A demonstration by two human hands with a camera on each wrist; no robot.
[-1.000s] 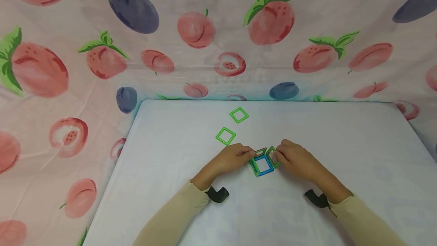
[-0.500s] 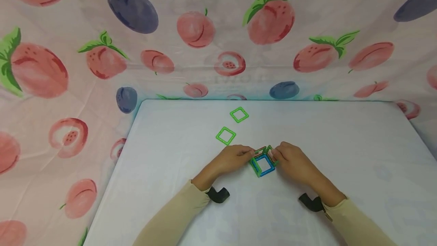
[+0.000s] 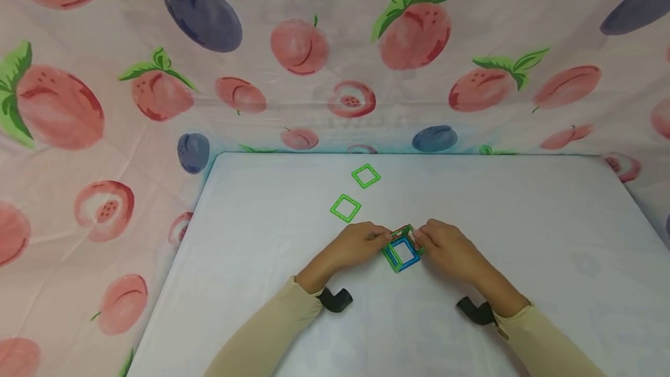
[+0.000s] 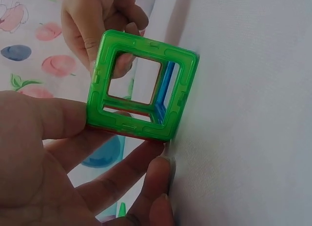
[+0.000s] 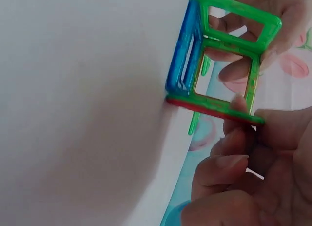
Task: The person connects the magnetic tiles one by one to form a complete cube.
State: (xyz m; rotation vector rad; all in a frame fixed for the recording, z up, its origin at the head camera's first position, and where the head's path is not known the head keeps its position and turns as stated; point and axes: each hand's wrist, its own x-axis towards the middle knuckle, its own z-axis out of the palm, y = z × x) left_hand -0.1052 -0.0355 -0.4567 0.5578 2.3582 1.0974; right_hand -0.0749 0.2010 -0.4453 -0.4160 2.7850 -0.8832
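A small box of square magnetic tiles stands on the table, its top and near side open in the head view. Its base is a blue tile (image 5: 183, 50). One green tile (image 4: 97, 79) forms the left wall; the back tile (image 5: 254, 79) and the right tile (image 5: 214, 109) show green with red. My left hand (image 3: 356, 244) pinches the corner where the left and back tiles meet, thumb on the near face and fingers behind. My right hand (image 3: 450, 250) grips the right tile between thumb and fingers, its edge close against the back tile.
Two loose green tiles lie flat beyond my left hand, a nearer tile (image 3: 338, 216) and a farther tile (image 3: 358, 181). The white table (image 3: 262, 191) ends at a fruit-printed cloth (image 3: 241, 127) behind and to the left. Black bands with curved mounts (image 3: 335, 300) sit at both wrists.
My right hand has shifted slightly left and nearer, swinging the right tile upright against the back tile and closing the gap between them. My left hand has stayed almost in place.
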